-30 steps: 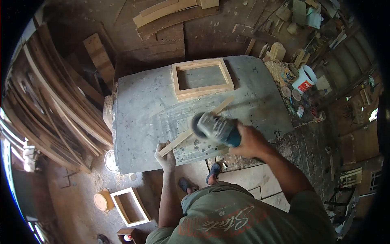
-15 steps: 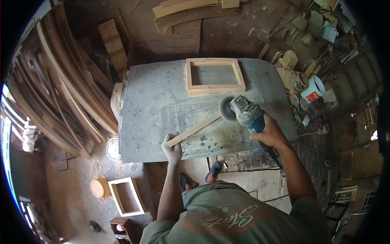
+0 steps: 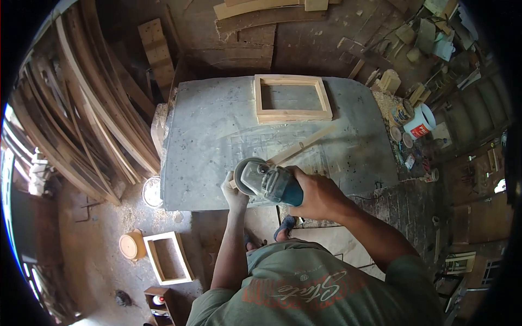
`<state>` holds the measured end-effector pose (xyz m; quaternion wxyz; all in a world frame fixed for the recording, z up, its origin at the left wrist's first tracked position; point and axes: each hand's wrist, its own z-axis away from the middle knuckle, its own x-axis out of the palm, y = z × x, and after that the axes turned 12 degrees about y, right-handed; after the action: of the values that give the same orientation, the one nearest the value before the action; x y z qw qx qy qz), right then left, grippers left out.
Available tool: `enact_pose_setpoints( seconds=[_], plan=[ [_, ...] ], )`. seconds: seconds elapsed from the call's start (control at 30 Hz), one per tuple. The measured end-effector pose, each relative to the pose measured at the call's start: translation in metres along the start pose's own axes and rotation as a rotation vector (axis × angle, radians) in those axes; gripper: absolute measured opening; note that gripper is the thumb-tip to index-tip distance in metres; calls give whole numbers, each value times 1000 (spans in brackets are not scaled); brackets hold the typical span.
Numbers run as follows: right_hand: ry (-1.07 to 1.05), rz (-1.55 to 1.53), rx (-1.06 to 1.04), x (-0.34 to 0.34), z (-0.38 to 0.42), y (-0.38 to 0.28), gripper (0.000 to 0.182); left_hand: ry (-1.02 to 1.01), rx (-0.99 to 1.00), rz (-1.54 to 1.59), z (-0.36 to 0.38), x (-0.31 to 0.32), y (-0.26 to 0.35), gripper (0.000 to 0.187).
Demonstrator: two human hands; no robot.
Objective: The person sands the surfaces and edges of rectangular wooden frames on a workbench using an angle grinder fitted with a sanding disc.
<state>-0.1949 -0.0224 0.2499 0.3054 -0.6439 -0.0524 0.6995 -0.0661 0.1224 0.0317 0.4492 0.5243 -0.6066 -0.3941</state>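
My right hand (image 3: 312, 194) is wrapped round the body of an angle grinder (image 3: 274, 183) with a round sanding disc (image 3: 243, 175) at its front. The disc sits over the near end of a narrow wooden strip (image 3: 304, 145), close beside my left hand. Dusty and pale, my left hand (image 3: 234, 193) grips that near end; the strip slants up and away to the right across the grey tabletop (image 3: 206, 119). Part of the strip is hidden under the grinder. Beyond it, a rectangular wooden frame (image 3: 293, 116) lies at the table's far edge.
Curved boards (image 3: 98, 108) lean in a stack at left. On the floor stand a second wooden frame (image 3: 185, 266), a tan lidded bucket (image 3: 130, 245) and a small wooden box (image 3: 157, 304). A white bucket (image 3: 421, 120) and other containers stand right of the table.
The grinder has moved left and toward me, from the strip's far end to the end by my left hand. The strip's far end now points further right.
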Motion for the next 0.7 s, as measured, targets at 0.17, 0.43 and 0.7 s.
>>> enact_pose_setpoints(
  seconds=[0.17,0.43,0.7],
  plan=[
    [33,16,30,-19,0,16,78,18,-113,-97,-5,0,-3,15],
    [183,-24,150,-49,-3,79,76,47,-49,-129,-9,1,-7,23],
    [308,-85,227,-69,-10,120,73,-14,-166,-162,-7,-5,-7,10]
  ],
)
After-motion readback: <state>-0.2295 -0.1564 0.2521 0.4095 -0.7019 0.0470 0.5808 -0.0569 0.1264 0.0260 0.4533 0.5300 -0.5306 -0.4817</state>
